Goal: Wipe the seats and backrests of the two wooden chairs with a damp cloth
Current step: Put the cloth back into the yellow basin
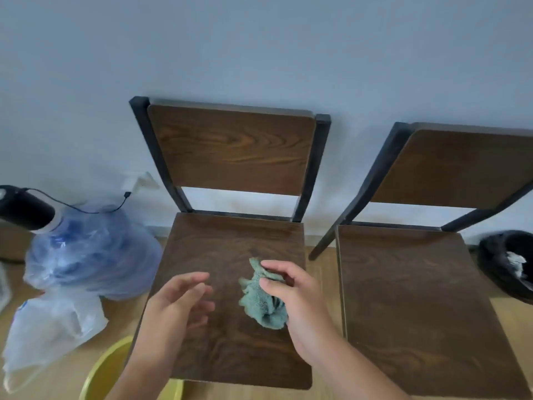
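Observation:
Two dark wooden chairs with black metal frames stand side by side against a pale wall. The left chair (227, 241) is right in front of me; the right chair (418, 284) is beside it. A crumpled green cloth (261, 301) is bunched above the left chair's seat. My right hand (294, 295) grips the cloth with thumb and fingers. My left hand (178, 298) hovers over the same seat just left of the cloth, fingers spread, holding nothing.
A yellow basin (106, 370) sits on the floor under the left chair's front corner. A large water bottle in plastic wrap (92, 249) and a white plastic bag (49, 327) lie at left. A black bin (507, 264) stands at far right.

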